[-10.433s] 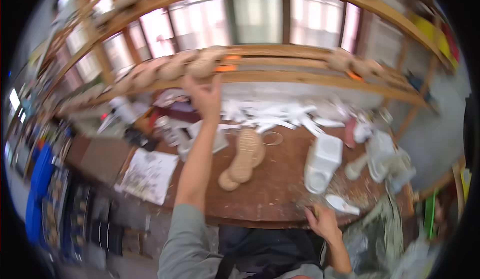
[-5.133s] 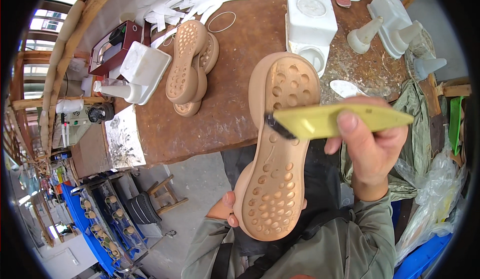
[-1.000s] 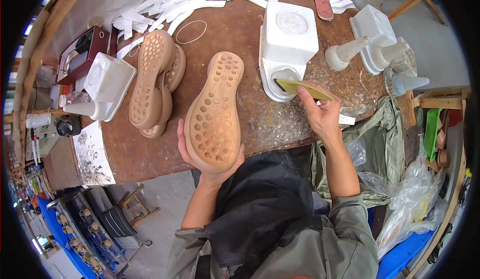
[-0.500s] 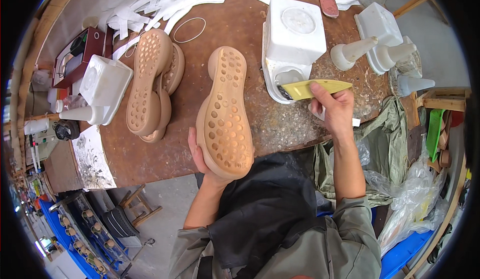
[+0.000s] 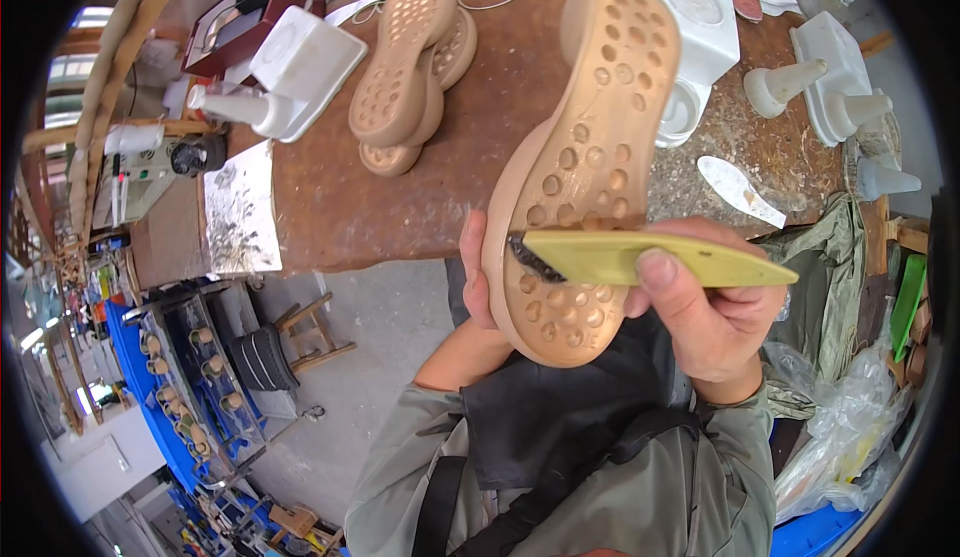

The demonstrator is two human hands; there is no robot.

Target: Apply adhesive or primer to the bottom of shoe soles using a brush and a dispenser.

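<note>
A tan shoe sole [image 5: 603,87] with rows of round hollows is held up by its wide end in my left hand [image 5: 475,275]. The fingers wrap its left edge; the rest of that hand is hidden behind the sole. Pinched in my right hand [image 5: 712,317] is a flat yellow-green glue brush [image 5: 690,260]. Its dark, wet bristles lie over the hollowed face near the wide end, at the left rim. Partly behind the sole stands a white container [image 5: 698,12] with a small open cup [image 5: 680,109].
More tan soles [image 5: 400,67] are stacked left of centre on the brown table [image 5: 320,192]. Another white container [image 5: 308,52] stands at the left, white cones [image 5: 783,87] at the right. A white insole-shaped piece [image 5: 738,189] lies near the right front edge.
The brush has left the container's cup and moved left onto the sole. My left hand has raised the sole closer. The view has shifted, so the table things appear farther right and higher.
</note>
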